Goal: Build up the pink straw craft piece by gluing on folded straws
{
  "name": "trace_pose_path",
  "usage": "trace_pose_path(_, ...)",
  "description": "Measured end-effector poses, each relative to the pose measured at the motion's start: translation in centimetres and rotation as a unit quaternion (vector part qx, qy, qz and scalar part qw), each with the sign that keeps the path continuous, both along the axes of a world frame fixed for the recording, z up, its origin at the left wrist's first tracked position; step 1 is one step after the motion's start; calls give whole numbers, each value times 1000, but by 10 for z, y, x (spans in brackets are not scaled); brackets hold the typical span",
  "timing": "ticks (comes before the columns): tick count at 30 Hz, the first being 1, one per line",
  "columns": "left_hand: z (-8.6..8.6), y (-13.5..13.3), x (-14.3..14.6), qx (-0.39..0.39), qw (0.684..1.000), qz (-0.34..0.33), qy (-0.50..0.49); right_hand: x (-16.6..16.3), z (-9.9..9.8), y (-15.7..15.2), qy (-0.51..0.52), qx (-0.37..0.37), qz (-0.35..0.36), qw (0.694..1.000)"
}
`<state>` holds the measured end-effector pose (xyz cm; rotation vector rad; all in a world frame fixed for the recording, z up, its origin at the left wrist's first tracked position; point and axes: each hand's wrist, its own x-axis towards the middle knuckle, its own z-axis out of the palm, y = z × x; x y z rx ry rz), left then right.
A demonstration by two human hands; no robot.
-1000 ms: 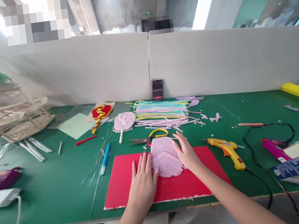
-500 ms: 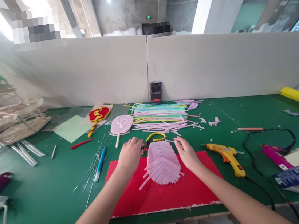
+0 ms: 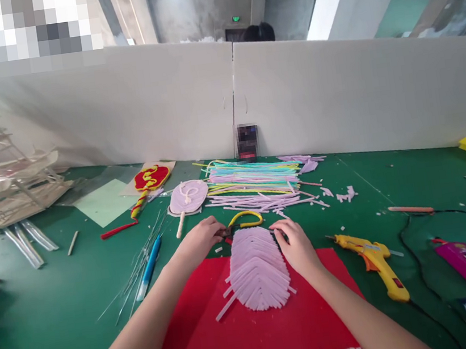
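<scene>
A pink leaf-shaped piece (image 3: 257,268) made of overlapping foam strips lies on a red sheet (image 3: 254,332) on the green table. My left hand (image 3: 201,240) is curled over the blades of scissors whose yellow handle (image 3: 245,217) shows just beyond the leaf's top. My right hand (image 3: 296,246) rests against the leaf's upper right edge, its fingers bent and loose, gripping nothing.
A yellow glue gun (image 3: 375,259) and a pink glue gun (image 3: 464,270) with black cords lie to the right. Coloured foam strips (image 3: 254,176), a pink fan (image 3: 188,196) and a red ornament (image 3: 150,178) lie behind. A blue pen (image 3: 148,266), wires and a wooden model (image 3: 6,181) lie left.
My left hand left the red sheet beside the leaf, moved forward and closed over the scissors. My right hand stayed at the leaf's right edge. The view dipped slightly.
</scene>
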<state>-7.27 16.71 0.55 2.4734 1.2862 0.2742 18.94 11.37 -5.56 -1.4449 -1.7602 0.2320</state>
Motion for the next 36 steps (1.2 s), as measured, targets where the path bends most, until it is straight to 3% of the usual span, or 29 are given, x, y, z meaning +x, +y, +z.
trace_pose_path(7, -14, 2, -1, 45, 997, 51, -28, -2, 2, -4, -45, 5, -24, 999)
trace_pose_path(18, -20, 0, 1, 71, 994, 80, -30, -4, 5, -6, -36, -11, -35, 999)
trace_pose_path(25, -28, 0, 4, 119, 990, 71, -41, -4, 5, -5, -28, -13, 10, 999)
trace_pose_path(28, -21, -3, 9, 184, 978, 70, -63, -2, 9, -5, 25, -5, 22, 999)
trace_pose_path(31, -1, -11, 16, 250, 965, 54, -59, -3, 14, -8, 106, -35, 38, 993)
trace_pose_path(34, 19, -25, 30, 255, 963, 47, -75, -5, 17, -11, 175, -111, 59, 976)
trace_pose_path(36, 23, -35, 42, 220, 967, 66, -113, -7, 18, -12, 203, -150, 66, 965)
